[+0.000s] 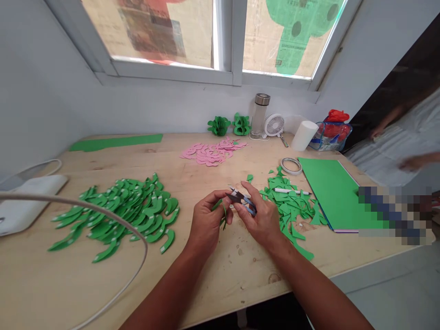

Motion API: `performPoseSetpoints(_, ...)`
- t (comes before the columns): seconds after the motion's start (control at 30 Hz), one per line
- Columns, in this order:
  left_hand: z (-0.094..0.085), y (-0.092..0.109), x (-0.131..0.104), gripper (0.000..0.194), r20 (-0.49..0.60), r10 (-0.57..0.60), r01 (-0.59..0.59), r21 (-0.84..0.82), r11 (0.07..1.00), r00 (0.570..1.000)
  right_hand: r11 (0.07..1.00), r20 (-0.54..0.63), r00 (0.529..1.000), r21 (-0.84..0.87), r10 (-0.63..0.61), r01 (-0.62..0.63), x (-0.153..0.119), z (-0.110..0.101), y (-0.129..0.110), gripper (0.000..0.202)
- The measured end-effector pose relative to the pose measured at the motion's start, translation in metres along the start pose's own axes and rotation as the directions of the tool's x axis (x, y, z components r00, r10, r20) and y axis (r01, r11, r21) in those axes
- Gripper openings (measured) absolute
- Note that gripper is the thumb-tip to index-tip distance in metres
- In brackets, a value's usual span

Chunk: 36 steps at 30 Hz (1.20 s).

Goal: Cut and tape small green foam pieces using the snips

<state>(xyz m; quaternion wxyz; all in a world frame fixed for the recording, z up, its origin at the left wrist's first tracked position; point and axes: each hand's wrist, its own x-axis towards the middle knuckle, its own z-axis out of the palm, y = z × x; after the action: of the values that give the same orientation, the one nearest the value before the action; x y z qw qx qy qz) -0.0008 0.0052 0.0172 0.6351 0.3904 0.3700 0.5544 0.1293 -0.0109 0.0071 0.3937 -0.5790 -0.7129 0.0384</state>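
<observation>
Near the middle of the table, my left hand [207, 220] pinches a piece of green paper [224, 214], mostly hidden by the fingers. My right hand [263, 215] grips a pair of scissors [237, 197], whose blades point left toward the paper and my left fingertips. Left of my hands lies a big heap of curved green paper pieces [127, 211] with small white tabs. Green paper scraps [292, 206] are scattered beside my right hand, and a white pen [291, 191] rests on them.
Pink paper pieces [209, 153] and two folded green paper shapes [219, 125] lie toward the wall. A glass bottle [259, 117], small fan [274, 124] and tape roll [291, 166] stand or lie right. Green sheets [338, 192] are stacked right. A cable [113, 213] crosses the left foreground. A person [405, 128] is at right.
</observation>
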Motion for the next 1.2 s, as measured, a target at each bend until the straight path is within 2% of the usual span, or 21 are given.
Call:
performPoseSetpoints(0.6, 0.0003, 0.0011, 0.0007, 0.017, -0.001, 0.008, -0.008, 0.023, 1.000, 1.000, 1.000, -0.031, 1.000, -0.004, 0.003, -0.003, 0.0004, -0.0009, -0.0021, 0.043)
performPoseSetpoints(0.93, -0.0015, 0.0014, 0.0023, 0.015, 0.001, 0.013, -0.013, 0.088, 0.996, 1.000, 0.994, -0.095, 0.994, -0.094, -0.061, 0.053, -0.0007, -0.0008, 0.0012, 0.043)
performPoseSetpoints(1.07, -0.0024, 0.0017, 0.0034, 0.019, -0.043, 0.029, -0.024, 0.108, 0.994, 0.999, 0.997, -0.109, 0.994, -0.070, 0.010, -0.018, 0.0011, -0.0026, 0.0029, 0.047)
performPoseSetpoints(1.2, -0.0021, 0.0021, 0.0038, 0.022, -0.045, 0.038, -0.033, 0.093, 0.995, 0.998, 0.997, -0.073, 0.994, 0.030, 0.079, -0.077, 0.0026, -0.0043, 0.0017, 0.052)
